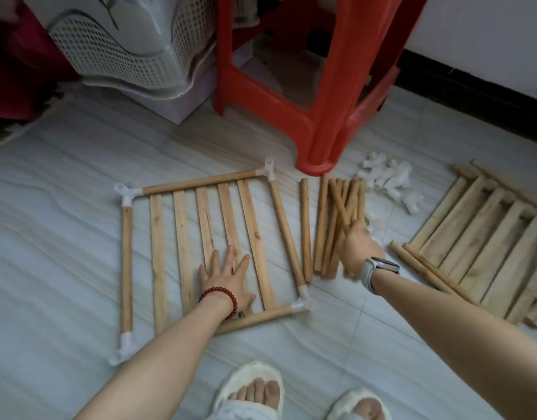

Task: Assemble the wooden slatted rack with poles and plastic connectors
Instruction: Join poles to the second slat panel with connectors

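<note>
A square slatted panel (182, 247) lies flat on the tiled floor, framed by wooden poles joined at its corners by white plastic connectors (126, 194). My left hand (226, 275) rests flat on its slats with fingers spread. To the right lies a bundle of loose poles (326, 228). My right hand (359, 245) grips one pole (340, 201) that lies slanted across the bundle. A single pole (305, 228) lies between the panel and the bundle.
A heap of white connectors (391, 180) sits behind the bundle. More slatted panels (479, 244) are stacked at the right. A red plastic stool (318, 116) stands close behind, with a white perforated basket (125, 53) to its left. My slippered feet (255, 389) are at the bottom.
</note>
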The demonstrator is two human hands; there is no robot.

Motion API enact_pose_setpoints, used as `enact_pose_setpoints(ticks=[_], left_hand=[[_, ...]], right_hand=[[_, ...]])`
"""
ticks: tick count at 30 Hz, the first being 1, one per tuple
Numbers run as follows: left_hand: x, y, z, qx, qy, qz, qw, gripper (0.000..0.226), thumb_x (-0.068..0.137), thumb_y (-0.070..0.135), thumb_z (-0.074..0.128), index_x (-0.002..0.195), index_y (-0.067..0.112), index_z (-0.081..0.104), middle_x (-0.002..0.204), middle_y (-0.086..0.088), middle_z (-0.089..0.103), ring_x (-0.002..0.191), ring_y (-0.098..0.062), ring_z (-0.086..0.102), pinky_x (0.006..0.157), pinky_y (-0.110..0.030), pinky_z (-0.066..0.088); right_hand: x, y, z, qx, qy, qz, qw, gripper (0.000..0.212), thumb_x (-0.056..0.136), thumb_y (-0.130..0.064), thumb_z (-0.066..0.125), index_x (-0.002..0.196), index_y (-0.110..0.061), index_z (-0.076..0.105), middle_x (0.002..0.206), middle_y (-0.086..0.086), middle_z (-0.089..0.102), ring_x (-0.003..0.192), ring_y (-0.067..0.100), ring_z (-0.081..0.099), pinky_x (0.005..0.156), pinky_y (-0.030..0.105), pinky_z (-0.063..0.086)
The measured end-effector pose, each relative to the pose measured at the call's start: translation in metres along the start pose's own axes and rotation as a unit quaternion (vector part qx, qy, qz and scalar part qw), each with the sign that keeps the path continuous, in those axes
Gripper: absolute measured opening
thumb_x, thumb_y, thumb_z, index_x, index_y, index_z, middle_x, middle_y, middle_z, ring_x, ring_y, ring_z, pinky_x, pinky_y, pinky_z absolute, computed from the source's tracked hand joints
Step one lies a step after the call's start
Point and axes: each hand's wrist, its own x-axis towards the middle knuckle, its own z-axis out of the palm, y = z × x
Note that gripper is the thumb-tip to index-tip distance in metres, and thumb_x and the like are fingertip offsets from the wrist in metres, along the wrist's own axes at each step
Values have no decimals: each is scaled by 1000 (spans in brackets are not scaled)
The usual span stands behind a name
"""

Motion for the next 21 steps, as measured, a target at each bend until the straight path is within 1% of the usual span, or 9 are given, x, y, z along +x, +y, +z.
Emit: enact_pose_setpoints(ticks=[2, 5, 8, 10, 11, 13, 16, 18, 21], left_hand=[[-4, 6, 1, -16, 25, 17, 999, 79, 88, 59, 40, 148, 34, -5, 155, -2, -23, 142, -31, -17, 114, -54, 0], [-15, 22, 17, -23, 31, 58, 998, 71, 89, 59, 34, 148, 38, 0, 156, -1, -19, 141, -32, -20, 113, -55, -1], [-22, 35, 30, -37, -1, 61, 997, 66, 90, 62, 29, 146, 43, 0, 155, -1, -20, 139, -35, -25, 112, -58, -3], [-22, 36, 30, -19, -6, 60, 998, 66, 89, 67, 25, 146, 44, 0, 155, -2, -21, 139, -35, -23, 111, -60, -4], [-22, 37, 29, -9, -7, 61, 998, 67, 88, 68, 23, 146, 44, 0, 155, -1, -22, 140, -35, -21, 110, -60, -4], [-25, 39, 29, -1, -11, 60, 998, 65, 90, 65, 23, 147, 41, 1, 155, 1, -22, 140, -36, -19, 112, -58, 0], [-28, 46, 29, 7, 0, 69, 998, 61, 96, 53, 28, 149, 32, 5, 156, 5, -19, 142, -33, -14, 112, -57, 4], [-27, 48, 27, 19, 6, 77, 997, 61, 97, 48, 31, 149, 28, 5, 156, 5, -16, 143, -29, -13, 113, -56, 4], [-22, 45, 27, 26, 4, 79, 996, 64, 97, 47, 34, 149, 28, 3, 156, 6, -16, 144, -25, -11, 115, -53, 3]], right_hand=[[-9, 3, -20, 38, 25, -55, 997, 20, 92, -15, 41, 111, -9, 40, 83, 12, 60, 69, 31, 57, 58, 35, 42], [-26, 11, -50, 217, 8, -111, 970, 21, 91, -9, 48, 109, -19, 54, 79, 12, 63, 59, 22, 57, 50, 23, 46], [-48, 24, -63, 435, -110, -69, 891, 21, 91, -4, 53, 95, -23, 62, 82, 10, 62, 58, 16, 59, 49, 21, 44], [-59, 25, -55, 502, -170, -72, 845, 23, 89, 0, 54, 95, -20, 63, 83, 5, 60, 65, 14, 61, 54, 22, 49], [-64, 23, -48, 519, -172, -81, 833, 24, 88, 2, 55, 97, -19, 63, 82, 3, 60, 68, 13, 60, 56, 23, 50], [-74, 16, -33, 536, -107, -105, 831, 21, 88, 2, 57, 96, -17, 62, 76, 0, 58, 65, 11, 56, 57, 22, 49], [-84, 11, -22, 537, 69, -108, 834, 5, 93, -11, 55, 91, -12, 60, 71, 2, 52, 62, 12, 49, 60, 26, 45], [-84, 16, -25, 545, 152, -67, 822, 18, 97, -22, 48, 92, -7, 57, 74, 3, 53, 63, 10, 51, 57, 24, 47], [-86, 28, -29, 559, 193, -36, 806, 28, 101, -28, 36, 88, -7, 48, 70, 0, 59, 48, 7, 51, 44, 21, 43]])
